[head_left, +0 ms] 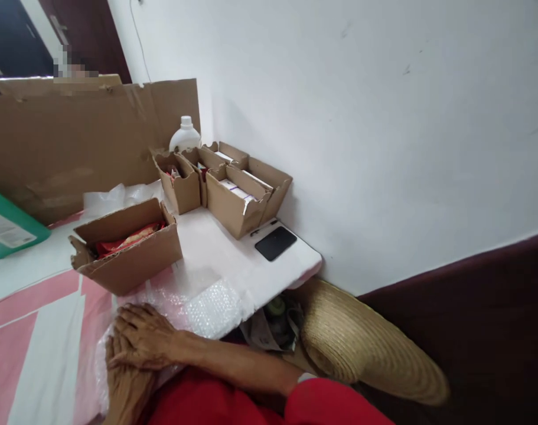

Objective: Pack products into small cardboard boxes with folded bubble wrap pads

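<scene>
My right hand point(144, 335) lies flat across the top of my left hand point(127, 378), fingers stretched out and holding nothing. My left hand rests on bubble wrap point(215, 307) at the table's near edge; its fingers look flat, though my right hand partly covers them. Just beyond both hands stands an open cardboard box point(136, 262) with red packets point(129, 239) inside.
Several smaller cardboard boxes point(228, 203) with white and red contents stand by the wall, near a white bottle point(186, 136). A black phone point(276, 243) lies at the table corner. A green jug point(16, 227) is left; a cardboard panel point(74, 141) stands behind. A straw hat point(366, 336) hangs low right.
</scene>
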### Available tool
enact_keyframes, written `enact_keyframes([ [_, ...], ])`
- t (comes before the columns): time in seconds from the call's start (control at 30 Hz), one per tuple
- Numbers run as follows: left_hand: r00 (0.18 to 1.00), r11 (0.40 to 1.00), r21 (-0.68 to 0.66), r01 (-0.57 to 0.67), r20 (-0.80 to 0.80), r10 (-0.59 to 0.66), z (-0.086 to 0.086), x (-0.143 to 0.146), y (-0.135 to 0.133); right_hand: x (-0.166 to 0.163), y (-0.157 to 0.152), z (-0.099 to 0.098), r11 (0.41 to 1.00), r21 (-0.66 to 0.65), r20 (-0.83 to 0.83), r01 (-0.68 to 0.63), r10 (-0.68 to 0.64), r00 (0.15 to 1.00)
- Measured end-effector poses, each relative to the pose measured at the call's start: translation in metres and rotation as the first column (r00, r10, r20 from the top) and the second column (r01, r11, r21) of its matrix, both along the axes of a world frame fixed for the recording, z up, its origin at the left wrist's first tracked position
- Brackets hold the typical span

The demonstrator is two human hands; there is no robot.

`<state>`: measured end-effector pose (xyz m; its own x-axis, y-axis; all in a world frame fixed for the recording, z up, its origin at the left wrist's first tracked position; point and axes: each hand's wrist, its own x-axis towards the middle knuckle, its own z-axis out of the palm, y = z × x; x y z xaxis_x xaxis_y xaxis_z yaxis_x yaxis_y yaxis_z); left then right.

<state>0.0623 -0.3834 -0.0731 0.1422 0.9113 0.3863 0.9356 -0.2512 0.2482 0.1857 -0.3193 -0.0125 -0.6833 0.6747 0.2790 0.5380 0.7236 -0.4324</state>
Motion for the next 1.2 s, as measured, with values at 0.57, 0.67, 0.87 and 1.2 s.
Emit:
enact_keyframes([
  [0.57,0.958,0.938,-0.244,-0.244,-0.210,0.195,0.055,0.003,0.014,0.186,0.040,-0.029,0.876,-0.138,0.222,0.463,-0.428,0.876],
  [0.67,0.959,0.941,-0.238,-0.240,-0.209,0.191,0.053,-0.015,0.019,0.180,0.039,-0.031,0.868,-0.146,0.215,0.475,-0.440,0.872],
  [0.87,0.940,0.931,-0.159,-0.329,-0.147,0.308,0.051,-0.068,0.000,0.183,0.041,-0.026,0.853,-0.207,0.143,0.480,-0.459,0.877],
  [1.2,0.925,0.966,-0.067,0.249,-0.280,-0.257,0.037,-0.071,-0.061,0.244,-0.022,-0.021,0.996,-0.077,0.255,0.054,-0.033,0.966],
])
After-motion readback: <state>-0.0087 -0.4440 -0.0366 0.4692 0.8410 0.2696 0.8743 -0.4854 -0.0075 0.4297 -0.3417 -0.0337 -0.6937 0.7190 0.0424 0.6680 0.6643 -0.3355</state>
